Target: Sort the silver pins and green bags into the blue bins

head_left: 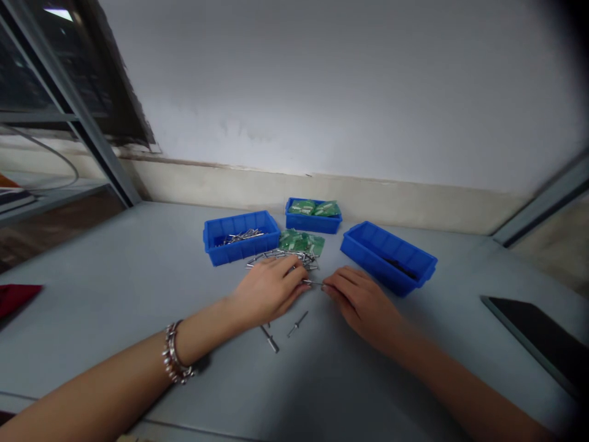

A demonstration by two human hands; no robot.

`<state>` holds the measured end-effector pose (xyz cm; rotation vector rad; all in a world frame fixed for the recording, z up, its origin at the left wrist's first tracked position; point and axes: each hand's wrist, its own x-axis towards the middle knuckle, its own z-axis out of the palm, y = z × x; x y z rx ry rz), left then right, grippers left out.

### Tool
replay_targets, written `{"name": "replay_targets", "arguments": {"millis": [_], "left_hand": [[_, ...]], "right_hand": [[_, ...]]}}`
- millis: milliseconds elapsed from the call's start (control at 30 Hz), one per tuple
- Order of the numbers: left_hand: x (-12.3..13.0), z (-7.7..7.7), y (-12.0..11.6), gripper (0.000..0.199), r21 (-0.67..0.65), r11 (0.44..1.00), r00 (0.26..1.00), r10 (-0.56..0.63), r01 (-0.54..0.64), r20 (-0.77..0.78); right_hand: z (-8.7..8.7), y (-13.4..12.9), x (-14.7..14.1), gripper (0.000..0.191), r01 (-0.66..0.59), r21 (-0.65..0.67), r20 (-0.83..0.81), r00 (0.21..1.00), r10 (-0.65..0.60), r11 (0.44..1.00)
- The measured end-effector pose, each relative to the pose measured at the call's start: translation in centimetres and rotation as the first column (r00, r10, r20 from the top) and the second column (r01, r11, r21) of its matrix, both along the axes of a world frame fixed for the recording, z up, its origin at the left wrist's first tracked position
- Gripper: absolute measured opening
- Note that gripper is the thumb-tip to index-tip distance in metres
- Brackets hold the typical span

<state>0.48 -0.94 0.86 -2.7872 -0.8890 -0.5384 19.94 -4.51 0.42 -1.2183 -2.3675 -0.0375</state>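
Observation:
Between my two hands a thin metal pop rivet point(314, 283) lies roughly level. My left hand point(271, 283) pinches its thicker end, and the fingertips of my right hand point(356, 298) close on its thin end. Just beyond my left hand is a heap of similar rivets point(304, 256), partly hidden by the fingers. Two loose items lie nearer on the table: a small rivet point(298, 324) and a thicker one point(270, 339), with part of another piece showing beside my left wrist.
A blue bin point(242, 238) with rivets stands at the left. Behind sits a blue bin point(313, 222) of green packets, with a green packet point(313, 242) before it. The right blue bin point(389, 258) holds dark pieces. A dark flat object point(538, 341) lies far right on the grey table point(184, 276).

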Motion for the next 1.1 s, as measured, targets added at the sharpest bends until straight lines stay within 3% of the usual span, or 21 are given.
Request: {"name": "replay_targets", "arguments": {"millis": [233,467,733,933,1100], "left_hand": [[-0.07,-0.19,0.15,0.030,0.035,0.999,1.000,-0.004,0.004,0.011],[-0.12,0.00,0.05,0.034,0.047,0.999,1.000,-0.015,0.014,0.015],[-0.07,-0.21,0.17,0.031,-0.025,1.000,0.998,-0.013,0.011,-0.069],[-0.30,-0.02,0.20,0.032,-0.058,0.997,0.997,-0.056,0.059,0.062],[-0.26,0.03,0.14,0.031,-0.080,0.993,0.995,-0.079,0.083,0.055]], "right_hand": [[0.09,0.01,-0.02,0.023,0.010,-0.024,0.004,1.000,-0.010,1.000],[0.11,-0.01,-0.11,0.019,0.014,-0.140,0.042,0.999,-0.008,0.990],[0.08,0.04,-0.02,0.018,-0.032,-0.068,-0.037,0.999,0.030,0.997],[-0.39,-0.10,-0.17,0.016,-0.057,-0.144,0.009,0.998,0.059,0.988],[-0.36,-0.14,-0.04,0.018,-0.062,-0.087,-0.034,0.998,0.059,0.994]]}}
